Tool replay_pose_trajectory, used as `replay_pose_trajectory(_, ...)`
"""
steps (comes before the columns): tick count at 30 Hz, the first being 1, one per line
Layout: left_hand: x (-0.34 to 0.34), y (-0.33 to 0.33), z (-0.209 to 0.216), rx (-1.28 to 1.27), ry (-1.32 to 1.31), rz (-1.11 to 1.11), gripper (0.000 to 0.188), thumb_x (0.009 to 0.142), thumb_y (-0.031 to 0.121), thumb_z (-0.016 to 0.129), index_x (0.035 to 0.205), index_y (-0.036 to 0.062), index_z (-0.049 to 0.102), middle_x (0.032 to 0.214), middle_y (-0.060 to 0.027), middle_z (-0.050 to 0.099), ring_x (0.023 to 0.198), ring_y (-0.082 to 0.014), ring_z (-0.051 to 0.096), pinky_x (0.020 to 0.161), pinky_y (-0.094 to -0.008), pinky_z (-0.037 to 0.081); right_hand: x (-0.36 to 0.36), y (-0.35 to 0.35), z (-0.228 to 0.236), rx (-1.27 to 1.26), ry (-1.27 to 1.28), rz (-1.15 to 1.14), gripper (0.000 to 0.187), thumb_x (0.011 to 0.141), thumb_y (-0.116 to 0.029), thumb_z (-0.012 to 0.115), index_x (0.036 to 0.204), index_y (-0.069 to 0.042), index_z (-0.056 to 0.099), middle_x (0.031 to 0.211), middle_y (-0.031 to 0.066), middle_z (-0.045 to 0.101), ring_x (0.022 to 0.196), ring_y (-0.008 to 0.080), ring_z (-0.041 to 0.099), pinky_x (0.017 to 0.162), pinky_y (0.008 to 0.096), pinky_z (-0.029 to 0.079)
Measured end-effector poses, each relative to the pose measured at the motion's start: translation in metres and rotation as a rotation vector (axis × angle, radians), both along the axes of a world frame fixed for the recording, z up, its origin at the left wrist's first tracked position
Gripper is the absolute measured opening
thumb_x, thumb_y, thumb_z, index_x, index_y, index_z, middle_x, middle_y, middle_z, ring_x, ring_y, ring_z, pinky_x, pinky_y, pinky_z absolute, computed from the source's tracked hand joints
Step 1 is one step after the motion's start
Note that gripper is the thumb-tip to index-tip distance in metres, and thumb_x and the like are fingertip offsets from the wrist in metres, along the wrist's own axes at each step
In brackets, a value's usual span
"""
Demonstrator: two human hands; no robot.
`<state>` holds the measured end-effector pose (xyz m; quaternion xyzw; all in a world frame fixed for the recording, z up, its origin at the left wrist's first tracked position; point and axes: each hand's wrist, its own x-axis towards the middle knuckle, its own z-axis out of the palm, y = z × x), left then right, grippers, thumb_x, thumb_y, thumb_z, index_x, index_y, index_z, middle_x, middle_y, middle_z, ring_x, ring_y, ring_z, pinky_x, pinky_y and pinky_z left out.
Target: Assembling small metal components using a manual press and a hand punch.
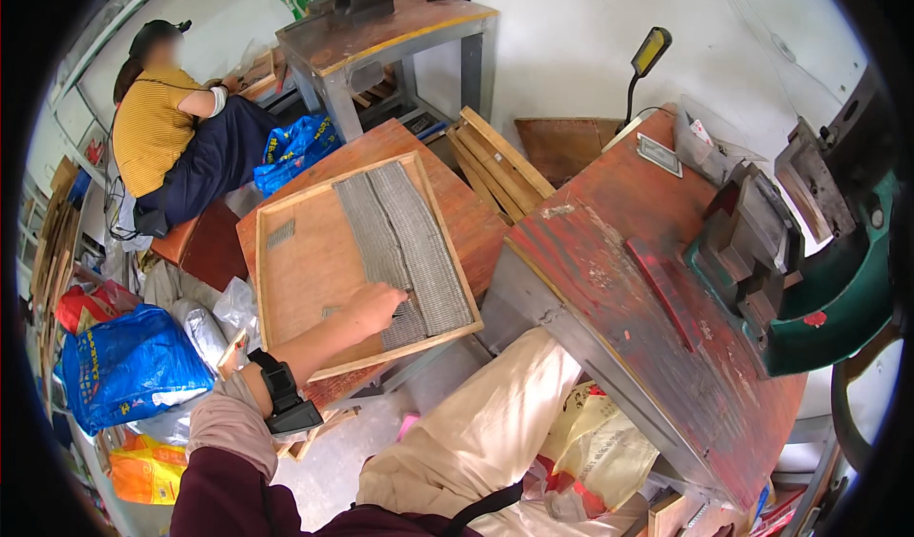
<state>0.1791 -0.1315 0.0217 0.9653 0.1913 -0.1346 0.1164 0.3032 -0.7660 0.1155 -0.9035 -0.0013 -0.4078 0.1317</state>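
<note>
My left hand (374,310) reaches in from the lower left, with a black device (283,394) strapped round the wrist. Its fingers are closed at the near end of closely packed rows of small grey metal pieces (405,242). Whatever is between the fingertips is too small to make out. These rows fill the right side of a shallow wooden tray (262,280), which rests tilted on a reddish-brown tabletop (476,218). A small separate patch of similar pieces (281,233) lies at the tray's left; another is partly hidden by my forearm. My right hand is out of view.
On the right, a worn red bench (609,280) carries a green machine (828,337) and a red bar (662,289). A lamp (651,51) stands behind it. Blue bags (143,366) sit at left. Another person (157,132) sits at the far left.
</note>
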Motion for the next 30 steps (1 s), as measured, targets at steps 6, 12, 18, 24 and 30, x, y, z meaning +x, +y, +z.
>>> replay_pose_trajectory(6, -0.002, 0.000, -0.001, 0.010, -0.040, 0.001, 0.032, 0.066, 0.006, 0.065, 0.097, 0.0005, 0.064, 0.085, -0.0201, 0.064, 0.081, -0.0332, 0.063, 0.072, -0.0416, 0.051, 0.011, 0.036, -0.003, 0.294, 0.025, -0.023, 0.021, 0.086, -0.014, 0.064, 0.092, 0.007, 0.065, 0.085, 0.0173, 0.067, 0.070, 0.0240, 0.064, 0.066, 0.0317, 0.054)
replay_pose_trajectory(12, 0.002, 0.017, 0.057, -0.585, -0.068, 0.165, 0.032, 0.068, 0.011, 0.066, 0.097, -0.0019, 0.064, 0.082, -0.0120, 0.066, 0.075, -0.0188, 0.062, 0.067, -0.0321, 0.049, 0.014, -0.001, 0.021, 0.185, 0.006, 0.035, 0.024, 0.091, -0.012, 0.054, 0.108, 0.005, 0.058, 0.097, 0.0149, 0.062, 0.088, 0.0238, 0.059, 0.082, 0.0334, 0.046)
replay_pose_trajectory(18, 0.071, -0.078, 0.173, -1.110, -0.207, 0.020, 0.039, 0.071, -0.002, 0.064, 0.109, -0.0058, 0.057, 0.090, -0.0075, 0.064, 0.084, -0.0138, 0.061, 0.074, -0.0275, 0.050, 0.017, 0.061, 0.062, 0.563, 0.074, 0.173, 0.017, 0.089, 0.000, 0.050, 0.103, 0.004, 0.059, 0.089, 0.0109, 0.061, 0.082, 0.0185, 0.058, 0.079, 0.0290, 0.045)
replay_pose_trajectory(24, 0.163, -0.189, 0.227, -0.478, -0.242, -0.733, 0.043, 0.071, 0.008, 0.065, 0.111, -0.0034, 0.056, 0.100, -0.0201, 0.061, 0.088, -0.0283, 0.063, 0.079, -0.0343, 0.050, 0.041, 0.156, 0.085, 0.263, 0.330, 0.753, 0.038, 0.075, -0.008, 0.070, 0.110, -0.001, 0.056, 0.100, 0.0174, 0.060, 0.091, 0.0324, 0.060, 0.077, 0.0375, 0.050)
replay_pose_trajectory(30, 0.204, -0.246, 0.181, -0.151, -0.501, -1.076, 0.016, 0.067, 0.003, 0.061, 0.080, -0.0046, 0.055, 0.082, -0.0195, 0.059, 0.080, -0.0356, 0.060, 0.073, -0.0427, 0.049, 0.082, 0.199, 0.067, 0.190, 0.496, 0.989, 0.060, 0.074, -0.004, 0.068, 0.129, -0.002, 0.043, 0.120, 0.0210, 0.048, 0.109, 0.0395, 0.049, 0.092, 0.0428, 0.043)
